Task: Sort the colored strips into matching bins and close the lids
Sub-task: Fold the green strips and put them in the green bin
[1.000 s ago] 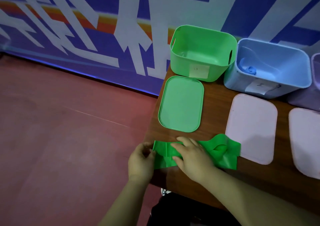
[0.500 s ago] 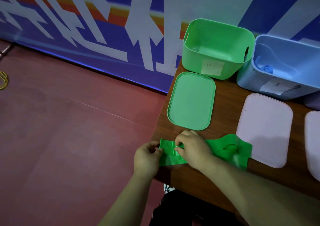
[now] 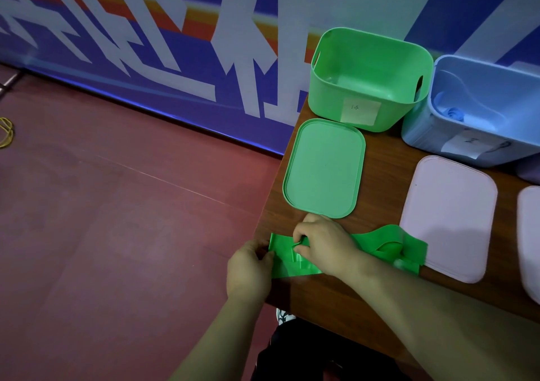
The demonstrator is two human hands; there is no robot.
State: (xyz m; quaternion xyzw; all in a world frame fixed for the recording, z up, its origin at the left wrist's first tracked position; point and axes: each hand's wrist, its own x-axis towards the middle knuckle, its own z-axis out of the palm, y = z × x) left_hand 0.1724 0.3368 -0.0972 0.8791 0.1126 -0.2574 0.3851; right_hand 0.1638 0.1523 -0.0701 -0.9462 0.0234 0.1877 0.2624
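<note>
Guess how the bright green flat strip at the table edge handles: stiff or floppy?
Probably floppy: the bright green flat strip humps and folds over itself rather than lying flat. Likely thin and light, since the left hand and right hand pinch folds into it.

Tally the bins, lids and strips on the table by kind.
Bins: 2, green bin, blue bin
Lids: 3, green lid, pale pink lid, second pale lid at the right edge
Strips: 2, green strip, blue strip
Total: 7; a purple sliver at right is too cropped to count.
</note>
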